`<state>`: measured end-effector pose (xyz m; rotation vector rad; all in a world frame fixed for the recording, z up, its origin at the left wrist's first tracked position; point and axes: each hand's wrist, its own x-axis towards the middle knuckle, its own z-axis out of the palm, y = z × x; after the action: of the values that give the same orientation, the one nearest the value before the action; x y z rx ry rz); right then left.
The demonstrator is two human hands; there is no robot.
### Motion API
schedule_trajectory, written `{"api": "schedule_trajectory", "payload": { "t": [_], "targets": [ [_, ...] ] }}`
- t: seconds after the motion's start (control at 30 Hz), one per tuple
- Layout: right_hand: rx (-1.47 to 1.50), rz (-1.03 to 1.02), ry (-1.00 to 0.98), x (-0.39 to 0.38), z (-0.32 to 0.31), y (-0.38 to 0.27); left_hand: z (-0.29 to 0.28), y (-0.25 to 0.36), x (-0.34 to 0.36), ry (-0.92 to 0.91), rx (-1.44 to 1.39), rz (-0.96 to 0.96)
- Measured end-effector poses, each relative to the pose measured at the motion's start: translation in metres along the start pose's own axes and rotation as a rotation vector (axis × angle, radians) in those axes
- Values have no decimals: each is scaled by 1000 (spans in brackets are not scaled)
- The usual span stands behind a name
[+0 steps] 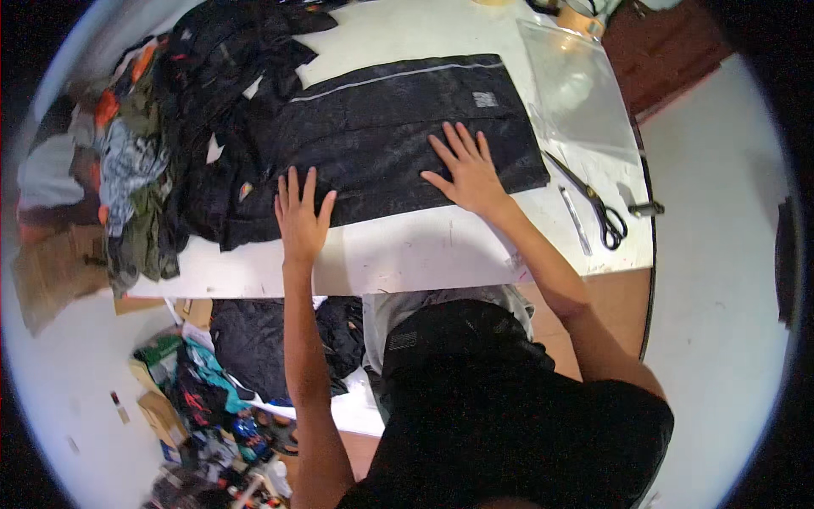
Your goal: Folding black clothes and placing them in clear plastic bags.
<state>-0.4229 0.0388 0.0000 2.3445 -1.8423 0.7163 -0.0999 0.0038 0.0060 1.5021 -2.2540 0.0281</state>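
Observation:
A black garment [381, 119] lies flat on the white table [398, 250], with a thin pale stripe along its far edge and a small light print near its far right corner. My left hand [301, 220] rests on the near left part of the cloth, its fingers stretched out. Farther right, my right hand [471, 174] presses flat on the fabric with fingers spread. Neither hand holds anything. The cloth's left end runs into a heap of dark garments [212, 144], so where one stops and the other begins is hard to make out.
Black-handled scissors [604, 216] and a slim pale cutter [575, 220] lie right of the cloth. Clear plastic bags [577, 93] and a tape roll [581, 19] sit at the far right. Mixed clothes [131, 165] pile up left. Below the table are more dark clothes [254, 343] and cardboard.

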Motion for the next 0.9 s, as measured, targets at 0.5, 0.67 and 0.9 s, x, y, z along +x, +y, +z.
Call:
{"api": "schedule_trajectory", "payload": {
  "t": [0.5,0.67,0.9],
  "targets": [
    [75,-125,-148,-5,-32,3,-44,-121,-54,286,5,-330],
    [148,-180,-234,-10,-22,12,-43,-143,-45,325,45,-294],
    [100,-137,-271,-18,-29,25,-39,-146,-58,480,49,-437]
  ]
}}
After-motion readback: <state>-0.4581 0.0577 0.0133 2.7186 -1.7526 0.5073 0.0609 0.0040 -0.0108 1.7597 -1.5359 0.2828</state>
